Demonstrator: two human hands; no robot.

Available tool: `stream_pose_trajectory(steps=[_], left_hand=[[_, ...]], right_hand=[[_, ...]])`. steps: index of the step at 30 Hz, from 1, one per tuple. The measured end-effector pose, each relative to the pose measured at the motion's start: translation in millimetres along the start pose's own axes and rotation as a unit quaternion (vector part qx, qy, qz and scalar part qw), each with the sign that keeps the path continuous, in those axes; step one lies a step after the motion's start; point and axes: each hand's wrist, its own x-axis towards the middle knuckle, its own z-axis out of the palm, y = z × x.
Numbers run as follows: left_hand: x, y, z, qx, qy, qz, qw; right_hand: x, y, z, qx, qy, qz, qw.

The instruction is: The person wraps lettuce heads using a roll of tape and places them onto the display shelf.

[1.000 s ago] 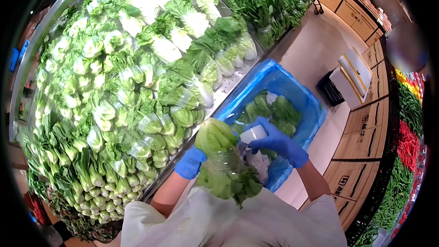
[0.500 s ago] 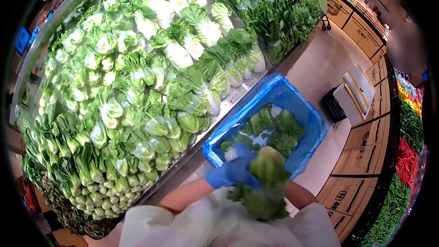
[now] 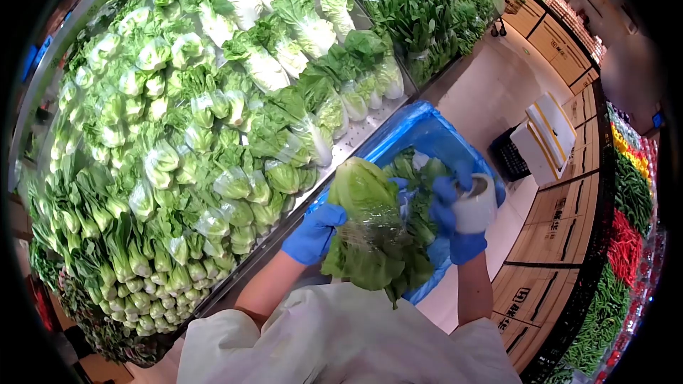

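Observation:
A head of leafy lettuce (image 3: 373, 242) is upright in front of my chest, its pale base at the top and its loose leaves hanging down. Clear film glints around its middle. My left hand (image 3: 314, 233), in a blue glove, is closed on the lettuce's left side. In my gloved right hand (image 3: 455, 217) is a white wrap roll (image 3: 474, 204), just right of the lettuce. Beneath both hands stands a crate lined with a blue plastic bag (image 3: 445, 141), with more green leafy heads (image 3: 405, 163) inside, partly hidden.
To the left, a sloped display (image 3: 366, 126) bears bok choy (image 3: 135, 270), wrapped greens and napa cabbages (image 3: 313, 32). A white foam box (image 3: 537, 153) and a dark basket (image 3: 506, 153) stand on the floor at right. Beyond are wood-faced counters (image 3: 551, 231) with chilies (image 3: 626, 242).
The lettuce has moved left and up, from near my right forearm to in front of my left hand. My right hand has moved clear to the right with the white wrap roll.

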Motion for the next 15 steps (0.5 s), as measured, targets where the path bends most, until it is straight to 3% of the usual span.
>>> stream_pose_trajectory(steps=[1,3,4,6,8,10,12,14,15], left_hand=[[-2,-1,0,-0.004,0.008,0.003,1.000],[-16,-5,-17,0.017,0.147,-0.068,0.987],[-23,-8,-24,0.022,0.153,-0.051,0.987],[-26,-11,-30,0.051,0.099,-0.031,0.993],[-30,-10,-28,0.037,0.109,-0.003,0.993],[-33,-3,-27,0.014,0.137,0.029,0.990],[-40,5,-28,-0.043,0.191,0.068,0.978],[-55,10,-71,-0.084,0.210,0.093,0.970],[-67,18,-83,-0.114,0.190,0.119,0.968]], right_hand=[[2,8,4,-0.060,0.031,0.029,0.997],[8,24,4,-0.144,0.061,0.083,0.984],[11,32,4,-0.170,0.064,0.105,0.978],[17,39,-11,0.090,0.057,0.153,0.983],[24,48,-39,0.104,0.033,0.200,0.974],[34,60,-48,0.088,0.185,0.228,0.952],[39,72,-68,0.054,0.189,0.241,0.950],[49,87,-75,-0.135,0.357,0.084,0.920],[51,81,-73,-0.044,0.316,0.149,0.936]])
